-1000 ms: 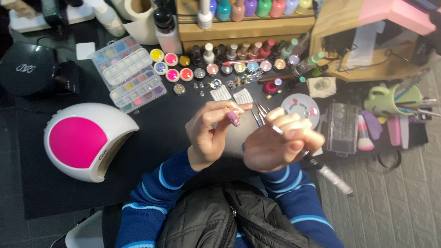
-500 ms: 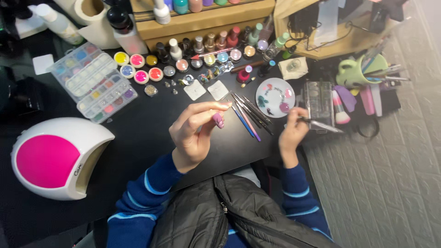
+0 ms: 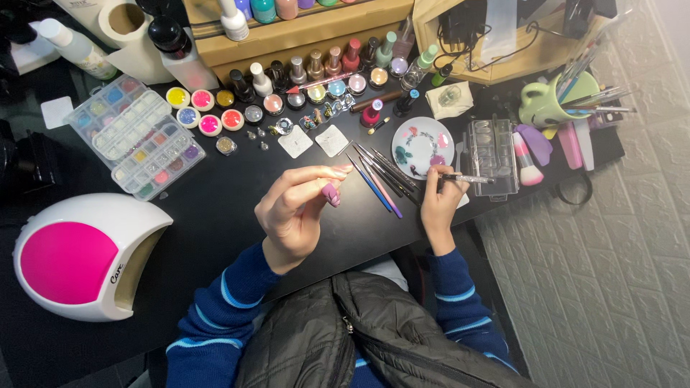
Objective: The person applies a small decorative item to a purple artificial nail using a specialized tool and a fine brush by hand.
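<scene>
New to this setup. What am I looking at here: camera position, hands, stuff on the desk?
No machine: one camera on a person's head looks down at their own two bare hands over a black tabletop. The left hand pinches a small purple artificial nail tip. The right hand holds a thin silver-handled brush beside a round white paint-dabbed palette dish. Around them lie a white and pink dome-shaped nail lamp, clear compartment boxes of coloured beads, rows of small polish bottles and loose thin brushes.

a black table (image 3: 223, 208) fills the view; grey brick-patterned floor (image 3: 611, 273) lies at four o'clock, wooden shelves (image 3: 302, 32) at twelve.
</scene>
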